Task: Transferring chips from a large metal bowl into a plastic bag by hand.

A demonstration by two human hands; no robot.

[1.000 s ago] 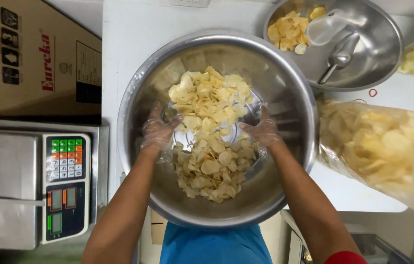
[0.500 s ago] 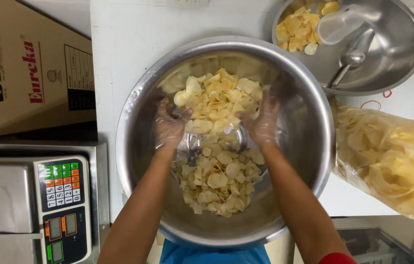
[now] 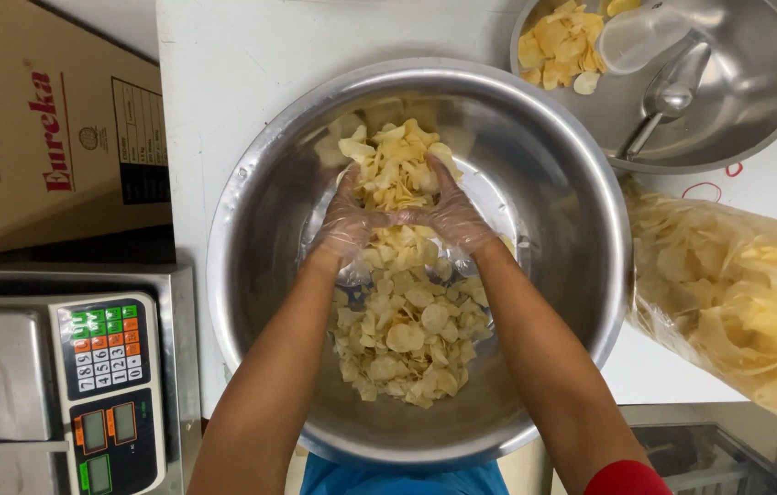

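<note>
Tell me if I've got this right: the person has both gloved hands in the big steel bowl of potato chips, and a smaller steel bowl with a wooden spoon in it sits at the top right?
Nearly. The head view shows both gloved hands, left hand and right hand, in the big steel bowl among the potato chips. The smaller steel bowl is at the top right, but it holds a metal scoop, not a wooden spoon.

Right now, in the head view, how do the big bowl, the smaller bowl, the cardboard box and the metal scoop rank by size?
1. big bowl
2. smaller bowl and cardboard box: both cut off, unsure
3. metal scoop
</note>
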